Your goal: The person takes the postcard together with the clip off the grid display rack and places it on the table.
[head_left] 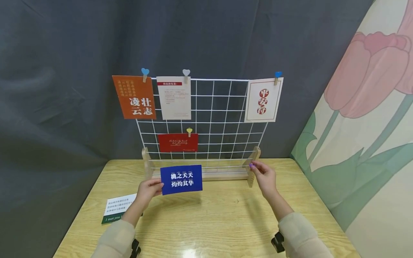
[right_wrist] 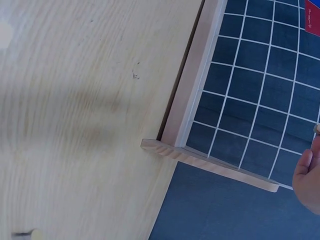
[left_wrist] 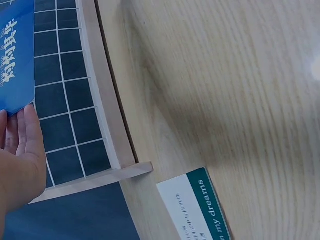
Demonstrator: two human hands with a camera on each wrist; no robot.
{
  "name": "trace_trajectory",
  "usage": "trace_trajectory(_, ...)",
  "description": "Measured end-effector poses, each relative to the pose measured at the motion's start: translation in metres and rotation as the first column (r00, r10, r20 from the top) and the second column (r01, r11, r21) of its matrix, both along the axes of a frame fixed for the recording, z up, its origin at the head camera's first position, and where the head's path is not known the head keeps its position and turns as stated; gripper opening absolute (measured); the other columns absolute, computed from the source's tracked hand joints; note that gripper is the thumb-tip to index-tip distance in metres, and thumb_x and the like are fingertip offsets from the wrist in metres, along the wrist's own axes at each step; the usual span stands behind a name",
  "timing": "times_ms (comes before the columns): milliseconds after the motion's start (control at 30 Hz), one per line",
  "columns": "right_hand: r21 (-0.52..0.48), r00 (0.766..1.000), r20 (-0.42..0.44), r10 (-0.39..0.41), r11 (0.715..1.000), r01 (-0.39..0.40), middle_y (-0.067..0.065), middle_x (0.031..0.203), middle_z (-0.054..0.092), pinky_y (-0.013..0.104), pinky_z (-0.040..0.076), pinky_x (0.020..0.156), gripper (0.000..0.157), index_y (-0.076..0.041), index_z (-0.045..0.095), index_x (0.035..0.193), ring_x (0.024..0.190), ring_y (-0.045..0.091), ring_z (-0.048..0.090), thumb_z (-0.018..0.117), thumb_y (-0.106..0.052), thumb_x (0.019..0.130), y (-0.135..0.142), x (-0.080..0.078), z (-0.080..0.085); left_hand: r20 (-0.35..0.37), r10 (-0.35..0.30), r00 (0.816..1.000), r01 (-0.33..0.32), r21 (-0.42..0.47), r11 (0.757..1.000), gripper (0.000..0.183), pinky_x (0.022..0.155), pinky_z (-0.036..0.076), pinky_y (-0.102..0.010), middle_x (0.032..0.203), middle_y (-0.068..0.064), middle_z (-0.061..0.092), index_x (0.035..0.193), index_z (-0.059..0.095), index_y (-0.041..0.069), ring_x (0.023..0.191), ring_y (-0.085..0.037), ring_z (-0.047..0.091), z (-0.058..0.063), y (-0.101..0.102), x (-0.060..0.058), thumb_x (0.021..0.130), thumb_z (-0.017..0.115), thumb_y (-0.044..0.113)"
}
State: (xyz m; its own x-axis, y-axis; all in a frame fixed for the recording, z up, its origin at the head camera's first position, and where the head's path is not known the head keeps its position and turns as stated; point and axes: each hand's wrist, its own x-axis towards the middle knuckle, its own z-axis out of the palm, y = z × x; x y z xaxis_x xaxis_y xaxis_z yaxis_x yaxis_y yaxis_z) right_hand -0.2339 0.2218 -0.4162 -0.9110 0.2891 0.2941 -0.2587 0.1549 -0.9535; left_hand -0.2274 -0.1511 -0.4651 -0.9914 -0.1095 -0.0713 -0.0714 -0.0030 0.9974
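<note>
My left hand [head_left: 149, 190] pinches the left edge of a blue card [head_left: 181, 180] with white characters, held up before the lower part of a white wire grid [head_left: 220, 122]. In the left wrist view the fingers grip a corner of that card [left_wrist: 17, 60]. At the grid's lower right, my right hand [head_left: 265, 177] pinches a small purple clip [head_left: 251, 165] between thumb and fingertips. Only its small wooden-looking end shows in the right wrist view. Heart-topped clothespins hold an orange card [head_left: 135, 98], a white text card [head_left: 174, 100], a red card [head_left: 178, 143] and a red-bordered white card [head_left: 264, 100] on the grid.
The grid stands in a wooden base [head_left: 222, 176] with upright end pieces on a wood-grain table [head_left: 206, 222]. A white and green card [head_left: 116, 208] lies at the left, partly behind my left forearm. Behind hangs a dark curtain [head_left: 64, 89]; a tulip-painted wall [head_left: 371, 107] is at right.
</note>
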Motion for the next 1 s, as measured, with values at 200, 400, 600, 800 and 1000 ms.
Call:
trace_trajectory(200, 0.018, 1.000, 0.029, -0.004, 1.000, 0.004, 0.019, 0.089, 0.059, 0.017, 0.046, 0.070, 0.021, 0.013, 0.054, 0.100, 0.072, 0.008, 0.057, 0.054, 0.007, 0.080, 0.004, 0.003, -0.006, 0.001, -0.009, 1.000, 0.009, -0.025, 1.000, 0.026, 0.062, 0.051, -0.029, 0.081, -0.012, 0.059, 0.101, 0.053, -0.017, 0.063, -0.015, 0.057, -0.004, -0.003, 0.005, 0.078, 0.057, -0.005)
trace_trajectory(400, 0.015, 0.999, 0.051, -0.019, 1.000, 0.019, 0.020, 0.091, 0.057, 0.017, 0.046, 0.072, 0.021, 0.012, 0.054, 0.101, 0.072, 0.008, 0.057, 0.054, 0.006, 0.080, 0.007, 0.007, -0.013, -0.115, -0.082, 0.990, 0.091, 0.074, 0.993, 0.020, 0.057, 0.051, -0.027, 0.077, -0.010, 0.062, 0.094, 0.062, -0.008, 0.060, -0.015, 0.058, -0.042, -0.016, -0.004, 0.076, 0.063, 0.002)
trace_trajectory(600, 0.014, 0.998, 0.065, -0.026, 1.000, 0.025, 0.026, 0.098, 0.054, 0.018, 0.046, 0.072, 0.020, 0.012, 0.055, 0.100, 0.072, 0.004, 0.057, 0.054, 0.004, 0.082, 0.014, 0.012, -0.023, 0.051, 0.014, 0.999, -0.013, -0.020, 1.000, 0.028, 0.059, 0.051, -0.027, 0.079, -0.012, 0.061, 0.101, 0.052, -0.018, 0.060, -0.014, 0.057, -0.023, -0.009, 0.012, 0.077, 0.059, -0.005)
trace_trajectory(800, 0.031, 0.992, 0.118, -0.034, 0.999, 0.030, 0.025, 0.096, 0.055, 0.022, 0.046, 0.075, 0.021, 0.011, 0.055, 0.101, 0.073, 0.005, 0.057, 0.053, 0.000, 0.084, 0.020, 0.019, -0.033, 0.092, 0.022, 0.996, -0.019, -0.030, 0.999, 0.030, 0.060, 0.051, -0.029, 0.079, -0.012, 0.061, 0.102, 0.051, -0.019, 0.061, -0.013, 0.057, -0.033, -0.015, 0.014, 0.077, 0.058, -0.005)
trace_trajectory(1000, 0.040, 0.990, 0.134, -0.051, 0.998, 0.047, 0.024, 0.094, 0.057, 0.020, 0.046, 0.073, 0.020, 0.010, 0.055, 0.101, 0.077, 0.015, 0.059, 0.053, 0.001, 0.083, 0.023, 0.025, -0.041, -0.024, -0.079, 0.997, 0.081, 0.081, 0.993, 0.018, 0.058, 0.051, -0.026, 0.076, -0.005, 0.063, 0.093, 0.066, 0.002, 0.064, -0.013, 0.059, -0.092, -0.039, 0.000, 0.075, 0.065, 0.006)
